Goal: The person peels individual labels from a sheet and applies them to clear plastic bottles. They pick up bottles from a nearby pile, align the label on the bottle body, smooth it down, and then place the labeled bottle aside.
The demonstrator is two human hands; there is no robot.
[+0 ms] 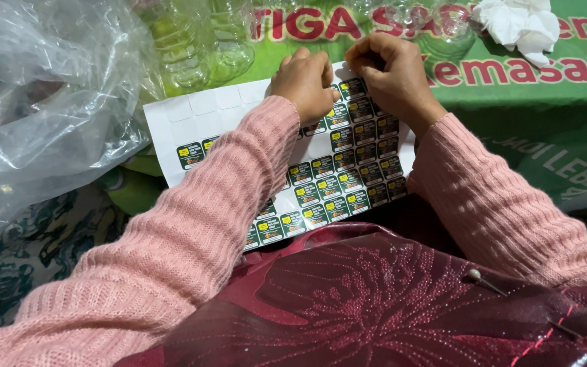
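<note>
The white sheet of small dark-green square stickers (321, 170) lies on the green printed surface (545, 129). The left hand (305, 81) rests closed on its upper edge. The right hand (390, 71), fingers curled, pinches at the sheet's top corner. Clear plastic bottles (198, 41) stand just beyond.

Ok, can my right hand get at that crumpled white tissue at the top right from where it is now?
Probably yes. The right hand rests on the sticker sheet, and the crumpled white tissue lies apart on the green banner beyond it. Only clear plastic bottles stand near that path, slightly to the side.
</note>
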